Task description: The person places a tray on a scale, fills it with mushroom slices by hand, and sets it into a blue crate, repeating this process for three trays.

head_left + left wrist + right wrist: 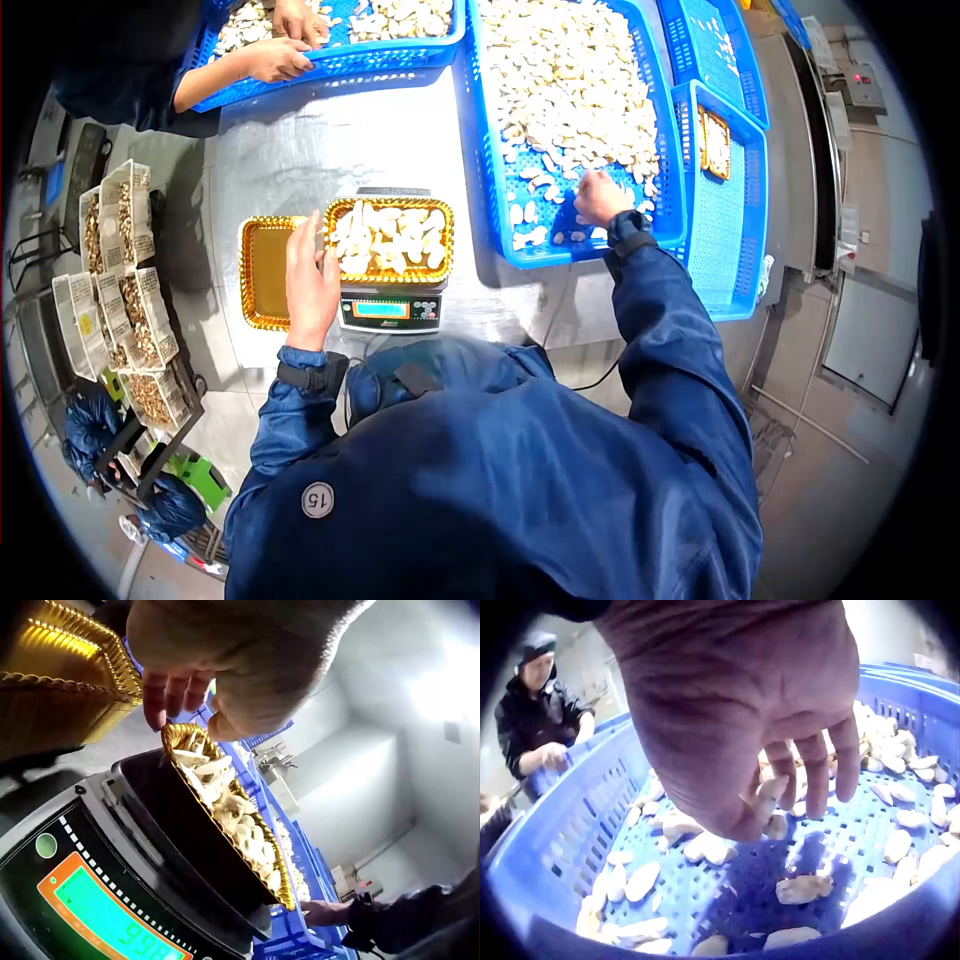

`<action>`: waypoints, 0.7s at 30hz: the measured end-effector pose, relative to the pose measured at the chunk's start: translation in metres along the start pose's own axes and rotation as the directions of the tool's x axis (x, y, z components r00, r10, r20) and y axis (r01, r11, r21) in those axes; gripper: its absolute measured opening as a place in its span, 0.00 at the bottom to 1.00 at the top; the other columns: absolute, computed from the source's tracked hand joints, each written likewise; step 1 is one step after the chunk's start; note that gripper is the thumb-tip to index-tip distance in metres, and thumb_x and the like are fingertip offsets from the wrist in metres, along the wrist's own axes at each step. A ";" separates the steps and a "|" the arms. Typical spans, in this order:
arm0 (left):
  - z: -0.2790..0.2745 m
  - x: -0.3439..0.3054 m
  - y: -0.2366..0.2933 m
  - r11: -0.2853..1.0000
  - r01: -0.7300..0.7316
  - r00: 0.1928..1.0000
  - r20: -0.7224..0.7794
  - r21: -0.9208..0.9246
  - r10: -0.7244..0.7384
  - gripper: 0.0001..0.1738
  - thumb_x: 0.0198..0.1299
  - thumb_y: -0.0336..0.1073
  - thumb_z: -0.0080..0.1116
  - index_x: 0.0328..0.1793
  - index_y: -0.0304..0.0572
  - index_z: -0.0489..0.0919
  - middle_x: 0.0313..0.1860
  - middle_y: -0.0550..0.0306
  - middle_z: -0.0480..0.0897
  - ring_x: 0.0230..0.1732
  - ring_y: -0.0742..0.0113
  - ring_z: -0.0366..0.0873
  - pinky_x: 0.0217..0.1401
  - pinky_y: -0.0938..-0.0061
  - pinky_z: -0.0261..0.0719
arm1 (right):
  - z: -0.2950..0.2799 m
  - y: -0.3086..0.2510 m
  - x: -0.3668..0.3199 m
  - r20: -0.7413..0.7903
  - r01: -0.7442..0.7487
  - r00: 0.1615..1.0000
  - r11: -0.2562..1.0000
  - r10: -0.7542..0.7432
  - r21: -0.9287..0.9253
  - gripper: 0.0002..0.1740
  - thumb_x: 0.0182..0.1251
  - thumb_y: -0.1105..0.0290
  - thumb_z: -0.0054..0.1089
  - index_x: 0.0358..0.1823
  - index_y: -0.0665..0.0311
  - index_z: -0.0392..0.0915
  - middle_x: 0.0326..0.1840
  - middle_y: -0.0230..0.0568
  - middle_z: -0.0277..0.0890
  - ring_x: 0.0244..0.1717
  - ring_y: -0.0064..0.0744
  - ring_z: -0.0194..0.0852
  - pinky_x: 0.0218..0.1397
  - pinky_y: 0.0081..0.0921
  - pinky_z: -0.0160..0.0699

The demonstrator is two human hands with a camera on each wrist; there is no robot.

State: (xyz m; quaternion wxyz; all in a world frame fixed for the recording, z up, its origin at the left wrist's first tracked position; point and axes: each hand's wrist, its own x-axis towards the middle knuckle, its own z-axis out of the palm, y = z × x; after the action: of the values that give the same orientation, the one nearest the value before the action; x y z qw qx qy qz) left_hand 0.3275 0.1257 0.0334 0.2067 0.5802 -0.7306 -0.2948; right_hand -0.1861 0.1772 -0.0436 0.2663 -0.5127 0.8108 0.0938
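Note:
My left hand (312, 285), fingers nearly straight, is at the left rim of a gold tray (450, 240) of pale mushroom pieces. In the left wrist view its fingertips (154, 712) are right at the tray's corner. That tray sits on a digital scale (388, 312) with a lit display (112, 915). An identical gold tray (268, 275) lies left of the scale, partly behind the hand. Over the near end of a large blue basket (505, 235), my right hand (600, 198) pinches a pale mushroom piece (769, 799) between thumb and fingers. Loose mushroom pieces (804, 889) lie below it.
Across the metal table (290, 150), another person's hands (278, 60) work at a second blue basket (385, 55). More blue baskets (735, 250) stand at the right, one holding a small gold tray (714, 143). White crates (128, 310) are stacked off the table's left side.

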 end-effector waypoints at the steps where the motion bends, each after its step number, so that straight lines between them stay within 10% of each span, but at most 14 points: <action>1: -0.001 0.000 -0.001 1.000 -0.012 1.000 -0.019 -0.012 0.012 0.33 0.72 0.24 0.55 0.83 0.44 0.68 0.78 0.42 0.69 0.77 0.48 0.70 0.69 0.63 0.82 | 0.004 0.019 0.002 -0.098 0.123 0.989 0.986 -0.113 0.110 0.17 0.66 0.59 0.62 0.53 0.56 0.82 0.59 0.55 0.79 0.61 0.55 0.81 0.64 0.48 0.81; 9: -0.011 -0.005 -0.001 0.995 -0.083 0.992 -0.100 -0.049 0.078 0.26 0.70 0.25 0.56 0.74 0.42 0.77 0.75 0.45 0.74 0.75 0.48 0.73 0.72 0.64 0.78 | -0.001 0.005 -0.024 -0.349 0.079 0.936 0.942 0.043 0.327 0.18 0.65 0.57 0.66 0.47 0.63 0.83 0.44 0.47 0.89 0.48 0.47 0.88 0.57 0.39 0.83; 13: -0.012 -0.010 -0.006 0.985 -0.161 0.983 -0.076 0.064 0.166 0.25 0.69 0.26 0.57 0.72 0.45 0.79 0.74 0.47 0.75 0.75 0.44 0.70 0.78 0.56 0.69 | 0.011 -0.016 -0.018 -0.383 0.239 0.920 0.648 0.088 0.723 0.14 0.67 0.63 0.67 0.42 0.68 0.80 0.33 0.41 0.86 0.35 0.30 0.85 0.44 0.27 0.83; 17: -0.003 -0.007 0.009 0.938 -0.340 0.940 -0.013 0.059 0.342 0.24 0.64 0.24 0.59 0.68 0.44 0.82 0.73 0.45 0.75 0.77 0.41 0.68 0.80 0.52 0.68 | -0.031 -0.157 -0.108 -0.330 0.429 0.900 0.713 -0.284 0.554 0.11 0.68 0.64 0.67 0.45 0.62 0.81 0.38 0.42 0.88 0.37 0.38 0.88 0.43 0.33 0.85; 21: 0.006 -0.004 0.018 0.905 -0.420 0.905 0.094 0.065 0.414 0.23 0.64 0.26 0.63 0.66 0.44 0.83 0.75 0.46 0.74 0.79 0.39 0.67 0.80 0.50 0.68 | -0.006 -0.224 -0.141 -0.329 0.744 0.644 0.665 -0.691 0.063 0.10 0.68 0.63 0.67 0.46 0.57 0.81 0.37 0.41 0.83 0.42 0.47 0.86 0.42 0.42 0.86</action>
State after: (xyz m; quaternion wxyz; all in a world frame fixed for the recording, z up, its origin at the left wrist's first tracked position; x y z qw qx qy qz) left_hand 0.3119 0.1333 0.0411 0.2116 0.4067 -0.8570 -0.2354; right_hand 0.0566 0.1825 0.0628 0.2139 -0.7722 0.5733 -0.1714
